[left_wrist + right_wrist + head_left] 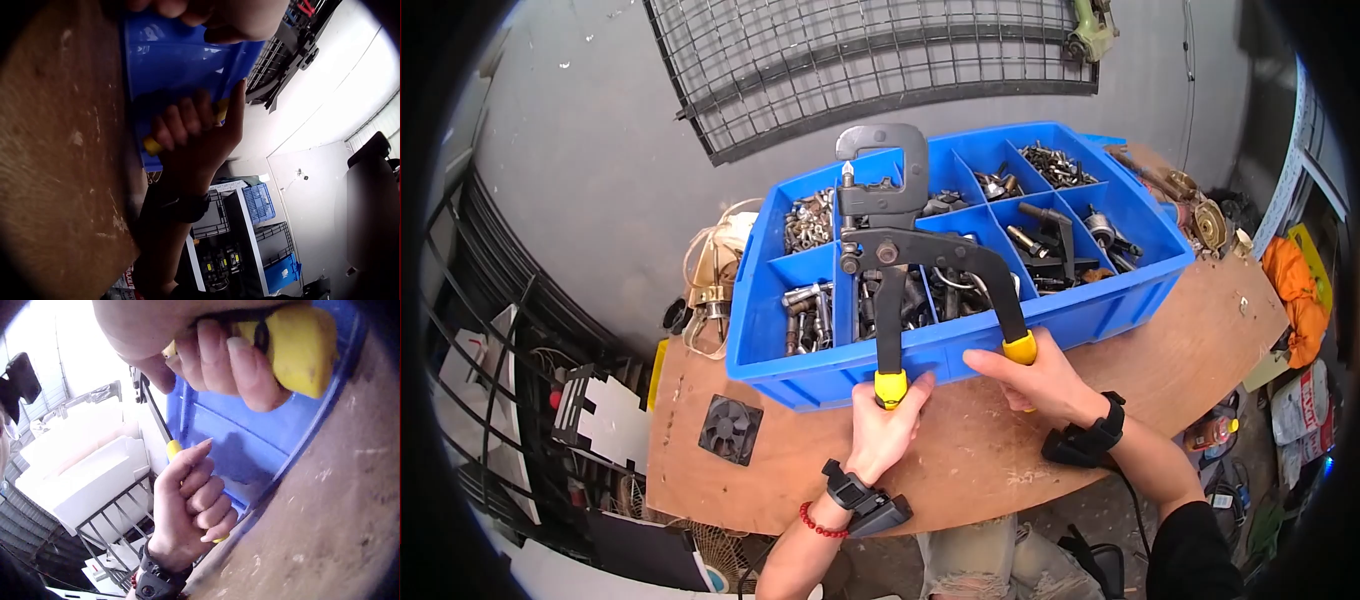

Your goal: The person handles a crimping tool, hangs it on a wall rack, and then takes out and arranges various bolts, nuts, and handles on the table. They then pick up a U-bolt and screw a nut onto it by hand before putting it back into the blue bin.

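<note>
Fingers [248, 370] curled round both handles [889, 330] of a black tool [900, 205]

Lower left in the head view, a black fan [731, 430] lies on the wooden table [970, 470], presumably out of the way. At lower centre, the left hand [884, 430] grasps one yellow grip [891, 387]. The tool's head rises at upper centre, across the blue bin [1100, 315], whose dividers seem meant to sort metal hardware [810, 222]. Right of centre, the right hand [1048, 385] grasps the other grip [1021, 349], probably for leverage.

Behind fingers [207, 495] of L hand [885, 430]: blk buckled wrist strap [852, 488], blk boxy plastic wrist unit [884, 515]; farther back, red round-bead bracelet [824, 524]. Behind R hand [1050, 385] fingers: similar blk strap [1112, 422], thin blk cable [1138, 510], then blk fabric sleeve [1195, 552].
</note>
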A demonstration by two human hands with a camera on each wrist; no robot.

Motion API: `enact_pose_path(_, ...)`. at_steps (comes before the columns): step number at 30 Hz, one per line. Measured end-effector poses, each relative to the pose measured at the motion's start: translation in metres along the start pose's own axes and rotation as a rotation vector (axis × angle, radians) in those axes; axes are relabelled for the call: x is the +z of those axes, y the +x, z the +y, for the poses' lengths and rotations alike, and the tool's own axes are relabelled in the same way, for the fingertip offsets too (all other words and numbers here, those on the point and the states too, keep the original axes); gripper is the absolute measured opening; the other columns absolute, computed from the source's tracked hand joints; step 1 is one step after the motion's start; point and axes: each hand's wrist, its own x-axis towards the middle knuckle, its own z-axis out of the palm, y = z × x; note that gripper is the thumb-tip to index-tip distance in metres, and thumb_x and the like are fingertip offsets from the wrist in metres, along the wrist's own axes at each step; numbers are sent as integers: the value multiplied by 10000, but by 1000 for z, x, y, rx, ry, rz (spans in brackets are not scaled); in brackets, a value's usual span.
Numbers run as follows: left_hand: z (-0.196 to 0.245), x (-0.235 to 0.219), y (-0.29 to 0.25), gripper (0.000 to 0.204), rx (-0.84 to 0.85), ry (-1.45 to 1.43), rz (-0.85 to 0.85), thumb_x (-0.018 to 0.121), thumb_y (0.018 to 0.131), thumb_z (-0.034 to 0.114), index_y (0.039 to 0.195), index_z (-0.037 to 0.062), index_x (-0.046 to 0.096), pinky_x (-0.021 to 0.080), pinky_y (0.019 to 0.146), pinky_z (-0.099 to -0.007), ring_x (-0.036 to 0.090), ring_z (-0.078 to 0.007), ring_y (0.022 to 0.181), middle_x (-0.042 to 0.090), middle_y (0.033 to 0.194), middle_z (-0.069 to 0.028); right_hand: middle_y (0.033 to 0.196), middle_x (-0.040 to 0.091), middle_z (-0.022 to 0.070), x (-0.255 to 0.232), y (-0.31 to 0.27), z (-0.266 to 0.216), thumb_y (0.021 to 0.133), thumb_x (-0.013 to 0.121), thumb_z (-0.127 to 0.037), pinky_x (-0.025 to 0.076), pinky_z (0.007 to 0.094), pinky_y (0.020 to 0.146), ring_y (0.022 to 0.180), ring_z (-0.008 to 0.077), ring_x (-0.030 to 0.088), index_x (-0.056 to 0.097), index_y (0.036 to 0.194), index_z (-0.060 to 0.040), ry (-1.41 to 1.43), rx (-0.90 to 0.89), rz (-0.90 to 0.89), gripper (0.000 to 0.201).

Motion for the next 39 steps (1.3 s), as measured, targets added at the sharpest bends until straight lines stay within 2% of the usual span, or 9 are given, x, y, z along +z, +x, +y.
enact_pose_path(9, -2, 3, 0, 378, -7, -2, 33, 703, 921, 211, 602, 51, 580, 358, 400, -257, 485, -68, 414, 545, 506, 9, 547, 493, -41, -1, 3, -7, 850, 794, -354, 365, 265, 441, 481, 51, 457, 564, 665, -70, -155, 28, 62, 409)
enact_pose_path(12, -2, 3, 0, 372, -12, 46, 39, 693, 919, 208, 606, 43, 577, 368, 405, -265, 490, -75, 420, 549, 513, 4, 573, 508, -32, -1, 1, -12, 839, 793, -310, 385, 276, 471, 518, 63, 475, 577, 694, -49, -178, -102, 97, 368)
enact_pose_path(15, -4, 0, 0, 357, -25, 79, 17, 677, 914, 193, 613, 36, 567, 375, 409, -272, 494, -83, 428, 551, 520, -3, 584, 510, -25, -7, 2, -10, 834, 782, -283, 398, 284, 497, 548, 69, 479, 585, 724, -30, -283, -2, 126, 339)
enact_pose_path(18, -8, 0, 2, 343, -44, 69, -1, 664, 908, 177, 617, 35, 553, 376, 411, -275, 495, -88, 434, 548, 525, -8, 587, 515, -17, -6, -1, -14, 831, 769, -263, 396, 285, 497, 550, 66, 473, 578, 703, -27, -282, 52, 115, 330)
enact_pose_path(21, -11, -1, 2, 337, -39, 47, -29, 662, 907, 171, 620, 46, 538, 366, 391, -275, 485, -95, 408, 535, 508, -12, 578, 516, -12, -9, 1, -6, 832, 747, -243, 389, 288, 481, 526, 67, 466, 560, 660, -35, -303, -39, 105, 328)
enact_pose_path(26, -7, -2, 0, 340, -48, -4, -75, 654, 912, 155, 611, 70, 520, 344, 352, -277, 462, -104, 362, 513, 476, -13, 537, 487, -21, -9, -11, -11, 831, 723, -188, 362, 285, 449, 488, 60, 437, 524, 609, -37, -311, -29, 87, 334)
enact_pose_path(32, -16, -27, 11, 265, 128, 339, -175, 672, 888, 177, 695, 22, 577, 387, 401, -270, 484, -77, 421, 514, 512, 13, 512, 457, -33, -37, -48, -20, 837, 712, -149, 345, 271, 415, 441, 59, 432, 481, 574, -53, -371, 37, 189, 362)
enact_pose_path(36, -14, -15, 5, 292, 31, 350, -382, 670, 891, 214, 729, -16, 590, 413, 479, -315, 481, -90, 497, 511, 556, -4, 500, 460, -17, -59, -75, -7, 839, 721, -154, 348, 264, 391, 404, 82, 445, 483, 582, -63, -316, 205, 197, 362)
enact_pose_path(39, 9, -10, -7, 330, -55, 315, -518, 686, 911, 256, 738, -1, 573, 405, 473, -298, 477, -72, 498, 505, 562, 15, 499, 463, -6, -64, -90, 9, 855, 724, -146, 354, 275, 380, 393, 94, 432, 476, 613, -81, -199, 293, 213, 352)
